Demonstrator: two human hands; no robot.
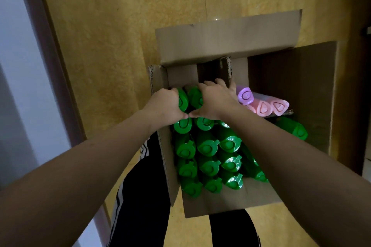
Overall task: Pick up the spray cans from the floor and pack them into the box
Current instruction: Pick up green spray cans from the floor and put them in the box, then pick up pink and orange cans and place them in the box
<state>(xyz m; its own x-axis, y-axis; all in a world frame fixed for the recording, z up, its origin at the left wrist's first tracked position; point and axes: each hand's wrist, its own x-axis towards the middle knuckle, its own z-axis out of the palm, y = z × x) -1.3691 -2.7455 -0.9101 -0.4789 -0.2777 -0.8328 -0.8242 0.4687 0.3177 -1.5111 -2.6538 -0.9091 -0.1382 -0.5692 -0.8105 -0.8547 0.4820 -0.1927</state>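
- Rows of green cans [206,147] are stood upright in the lower centre of the frame, inside the open cardboard box [220,204]. They are packed caps up and shoulder to shoulder, most likely so that each row props the next and no room is wasted.
- At the centre of the frame the left hand [164,104] is closed round the far-left can [183,100], with its fingers curled over the far side.
- The right hand [214,100] is laid over the neighbouring can [195,96] with its fingers bent down behind it. A grip is judged likely, though much of that can is hidden under the palm.
- The thumbs [188,115] are brought tip to tip between the two hands, judged to be a way of steadying both cans as they are seated by the far wall of the box.
- Right of centre, pink cans [263,108] and a purple can [246,95] are laid on their sides with their caps toward the camera, on what looks like a cardboard sheet. A flat second layer is probably being started there.
- The flaps [226,36] are folded outward at the upper centre and right, so that the opening is kept free.
- The box is set on the yellow floor [120,26], close against dark trousers [140,196] at the lower left. No can is seen on the floor within the frame, so the packing is judged far along.
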